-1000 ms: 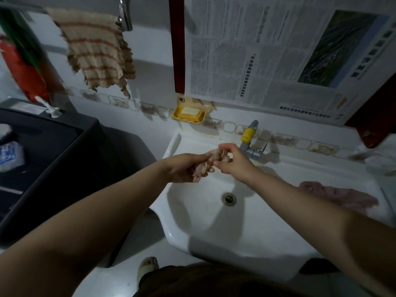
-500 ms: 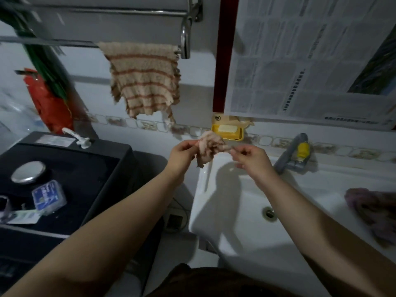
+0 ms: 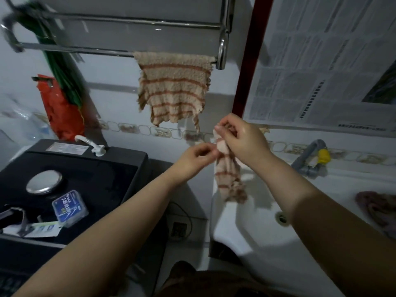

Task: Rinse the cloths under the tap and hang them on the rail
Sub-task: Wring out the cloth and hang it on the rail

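Striped cloth (image 3: 230, 176) is now lifted clear of the basin (image 3: 246, 232), pinched by left hand (image 3: 198, 156) and right hand (image 3: 242, 140). One cloth (image 3: 173, 88) is hung on the rail (image 3: 75, 49); a pink cloth (image 3: 375, 207) is left.

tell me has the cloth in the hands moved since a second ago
Yes. The cloth was bunched low over the sink by the tap; both hands have lifted it up and left, toward the rail.

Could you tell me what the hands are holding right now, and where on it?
The striped cloth: right hand grips its bunched top, left hand pinches the upper edge beside it.
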A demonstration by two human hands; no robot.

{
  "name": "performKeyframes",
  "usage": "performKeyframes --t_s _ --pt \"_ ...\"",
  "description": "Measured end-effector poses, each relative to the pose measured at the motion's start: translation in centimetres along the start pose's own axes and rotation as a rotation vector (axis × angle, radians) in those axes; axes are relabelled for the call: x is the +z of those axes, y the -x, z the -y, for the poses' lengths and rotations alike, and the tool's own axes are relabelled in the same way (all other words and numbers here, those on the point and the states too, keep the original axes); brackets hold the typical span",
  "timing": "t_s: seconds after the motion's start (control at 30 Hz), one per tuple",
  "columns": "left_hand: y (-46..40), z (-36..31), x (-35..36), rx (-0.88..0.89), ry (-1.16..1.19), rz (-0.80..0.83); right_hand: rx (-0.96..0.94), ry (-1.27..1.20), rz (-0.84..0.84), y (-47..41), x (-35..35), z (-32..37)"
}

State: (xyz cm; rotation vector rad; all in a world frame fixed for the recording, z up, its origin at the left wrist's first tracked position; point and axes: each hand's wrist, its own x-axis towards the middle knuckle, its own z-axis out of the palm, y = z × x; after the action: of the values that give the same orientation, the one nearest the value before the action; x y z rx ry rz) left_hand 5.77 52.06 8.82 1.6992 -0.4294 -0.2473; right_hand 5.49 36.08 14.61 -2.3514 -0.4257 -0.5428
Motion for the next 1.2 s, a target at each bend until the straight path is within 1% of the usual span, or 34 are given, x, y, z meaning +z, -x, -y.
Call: performKeyframes --t_s 0.03,0.07,0.13,0.2,0.27,0.3,0.4,0.43,0.5,0.57,0.6,0.7,0.73,0.83,0.87,0.93,1.0,1.03,1.07,1.13,1.2 --pt "0.1 -0.4 0.1 0.034 -0.034 0.028 -0.027 0.019 0.012 -0.3 -0.1 0.2" --pt "0.1 -0.7 0.0 0.063 -0.063 0.007 -0.059 0.031 0.013 -0.6 -0.1 0.4" --pt "0.1 -1.1 -0.4 0.104 -0.110 -0.087 -0.062 -0.033 -0.008 -1.0 -0.2 0.6" --pt "0.4 -1.7 -1.2 0.127 -0.113 -0.143 0.003 -0.189 -0.033 -0.9 -0.1 1.0" --pt "0.6 -2.4 -2.2 0.149 -0.144 -0.180 0.023 -0.270 -0.039 -0.7 -0.1 1.4" --pt "0.7 -2.9 -2.7 0.152 -0.163 -0.191 0.042 -0.307 -0.018 -0.7 0.0 1.6" --pt "0.8 -4.4 -3.9 0.147 -0.200 -0.202 0.190 -0.471 0.066 -1.4 0.1 2.4" --pt "0.7 -4.7 -4.1 0.149 -0.159 -0.215 0.239 -0.505 0.100 -1.7 0.0 2.7" --pt "0.7 -5.3 -4.3 0.132 0.029 -0.239 0.339 -0.553 0.239 -1.9 0.0 3.1" --pt "0.5 -5.5 -4.5 0.105 0.183 -0.255 0.404 -0.548 0.362 -1.6 0.5 3.1" --pt "0.6 -5.6 -4.8 0.090 0.223 -0.262 0.411 -0.553 0.370 -1.4 0.9 2.9" --pt "1.0 -5.5 -5.4 0.035 0.276 -0.244 0.413 -0.552 0.191 -1.5 1.2 3.0" --pt "1.3 -5.6 -5.5 0.012 0.286 -0.222 0.423 -0.582 0.169 -1.6 1.2 3.0" --pt "1.8 -5.5 -5.4 -0.020 0.358 -0.123 0.480 -0.629 0.301 -1.6 1.2 3.6" --pt "1.8 -5.4 -5.4 -0.024 0.369 -0.108 0.480 -0.630 0.306 -1.5 1.6 3.6" --pt "1.6 -5.3 -5.4 -0.048 0.365 -0.135 0.460 -0.590 0.186 -1.6 2.1 3.5" --pt "1.3 -5.2 -5.8 -0.098 0.307 -0.239 0.399 -0.410 0.056 -2.1 2.2 3.0" --pt "1.1 -5.0 -6.1 -0.112 0.255 -0.285 0.371 -0.335 0.023 -2.3 2.0 2.8" --pt "1.0 -4.7 -6.5 -0.109 0.194 -0.315 0.353 -0.311 -0.004 -2.6 1.8 2.5" --pt "1.2 -4.0 -7.2 -0.105 0.069 -0.334 0.358 -0.414 -0.010 -3.1 1.4 2.2" --pt "1.5 -4.0 -7.8 -0.155 -0.111 -0.263 0.378 -0.549 0.015 -3.4 1.4 2.4"
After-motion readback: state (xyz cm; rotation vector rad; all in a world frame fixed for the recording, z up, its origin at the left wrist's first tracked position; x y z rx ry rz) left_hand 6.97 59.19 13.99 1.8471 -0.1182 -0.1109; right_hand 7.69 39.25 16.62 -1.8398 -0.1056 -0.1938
